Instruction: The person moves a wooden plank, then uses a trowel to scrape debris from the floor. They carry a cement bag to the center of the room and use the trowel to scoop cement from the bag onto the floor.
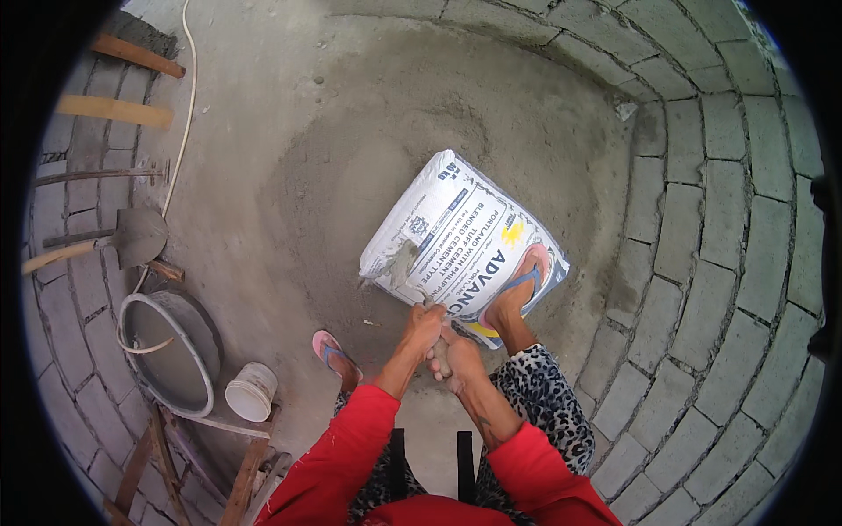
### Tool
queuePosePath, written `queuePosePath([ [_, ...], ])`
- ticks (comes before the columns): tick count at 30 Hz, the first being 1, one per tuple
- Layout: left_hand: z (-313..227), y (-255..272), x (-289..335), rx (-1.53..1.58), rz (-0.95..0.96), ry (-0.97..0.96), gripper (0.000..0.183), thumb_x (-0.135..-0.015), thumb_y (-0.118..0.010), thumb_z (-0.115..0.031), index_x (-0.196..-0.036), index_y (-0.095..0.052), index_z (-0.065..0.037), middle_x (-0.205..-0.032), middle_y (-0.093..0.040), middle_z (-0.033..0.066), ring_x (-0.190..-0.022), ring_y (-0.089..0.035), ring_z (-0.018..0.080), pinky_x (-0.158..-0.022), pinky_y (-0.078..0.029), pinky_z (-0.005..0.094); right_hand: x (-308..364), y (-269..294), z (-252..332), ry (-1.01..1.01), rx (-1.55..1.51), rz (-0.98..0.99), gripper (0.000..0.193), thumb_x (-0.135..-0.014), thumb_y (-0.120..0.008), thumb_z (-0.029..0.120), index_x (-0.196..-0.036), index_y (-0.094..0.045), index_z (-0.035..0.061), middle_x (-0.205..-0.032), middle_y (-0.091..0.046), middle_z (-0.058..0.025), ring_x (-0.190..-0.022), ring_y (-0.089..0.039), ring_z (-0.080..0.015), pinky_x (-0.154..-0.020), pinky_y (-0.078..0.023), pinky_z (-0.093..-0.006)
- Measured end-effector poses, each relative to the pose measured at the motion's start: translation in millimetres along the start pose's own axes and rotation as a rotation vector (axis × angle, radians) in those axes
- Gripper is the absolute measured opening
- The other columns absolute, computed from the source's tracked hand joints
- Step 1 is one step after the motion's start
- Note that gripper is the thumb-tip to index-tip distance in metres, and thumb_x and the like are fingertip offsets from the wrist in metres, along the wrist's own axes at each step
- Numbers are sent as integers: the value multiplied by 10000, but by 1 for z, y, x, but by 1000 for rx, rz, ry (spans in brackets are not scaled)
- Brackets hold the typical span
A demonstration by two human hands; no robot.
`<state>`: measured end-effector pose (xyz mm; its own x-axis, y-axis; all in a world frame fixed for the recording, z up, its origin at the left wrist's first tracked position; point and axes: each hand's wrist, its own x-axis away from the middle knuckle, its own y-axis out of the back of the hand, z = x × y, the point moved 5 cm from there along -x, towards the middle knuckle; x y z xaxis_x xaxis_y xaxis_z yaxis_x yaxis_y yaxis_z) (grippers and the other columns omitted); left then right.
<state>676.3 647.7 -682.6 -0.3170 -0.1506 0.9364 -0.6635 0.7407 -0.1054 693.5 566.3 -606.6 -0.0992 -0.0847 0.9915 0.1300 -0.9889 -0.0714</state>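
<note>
A white cement bag [465,219] with printed panels lies on the concrete floor in front of me, tilted to the right. My right foot [522,294], in a pink and blue flip-flop, presses on its right end. My left hand [424,326] is closed around the handle of a grey, cement-smeared trowel [403,265], whose blade rests against the bag's near left part. My right hand [458,361] is closed at the rear end of that handle, just behind the left. Fingers cover most of the handle.
A shovel [140,237] leans at the left near a round tub [210,386] of water with a hose [188,105]. Beside the tub stands a white bucket [251,394]. Wooden pieces [246,482] lie lower left. Concrete block walls [710,289] enclose the right side. Grey powder [342,149] covers the floor around the bag.
</note>
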Motion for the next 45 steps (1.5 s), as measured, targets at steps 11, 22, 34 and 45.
queuePosePath([
  [11,-41,-55,-42,-142,-27,24,303,-890,-571,-244,-908,-647,49,-773,-644,122,-517,-541,188,-432,-419,329,-26,24,75,3,-22,-18,338,-1031,-443,379,-933,-559,77,-641,-569,-63,-427,-479,-152,-338,-328,-285],
  [22,-72,-86,-80,-204,-13,4,312,-883,-579,-241,-906,-625,67,-751,-627,154,-555,-568,217,-424,-421,373,-73,34,116,2,-1,-11,359,-1040,-408,365,-880,-543,74,-643,-539,-56,-454,-472,-152,-372,-326,-290],
  [34,-118,-124,-146,-292,-8,55,304,-896,-562,-236,-887,-648,56,-742,-631,160,-503,-551,220,-379,-393,384,-121,39,190,-20,30,-59,307,-1039,-403,321,-919,-526,66,-659,-551,-62,-445,-462,-138,-370,-341,-282],
  [45,-146,-158,-155,-275,-32,17,346,-871,-484,-170,-965,-651,119,-794,-660,239,-586,-629,276,-471,-461,419,-113,43,238,-35,34,56,293,-1043,-365,317,-955,-519,84,-660,-552,-52,-432,-455,-105,-351,-319,-230],
])
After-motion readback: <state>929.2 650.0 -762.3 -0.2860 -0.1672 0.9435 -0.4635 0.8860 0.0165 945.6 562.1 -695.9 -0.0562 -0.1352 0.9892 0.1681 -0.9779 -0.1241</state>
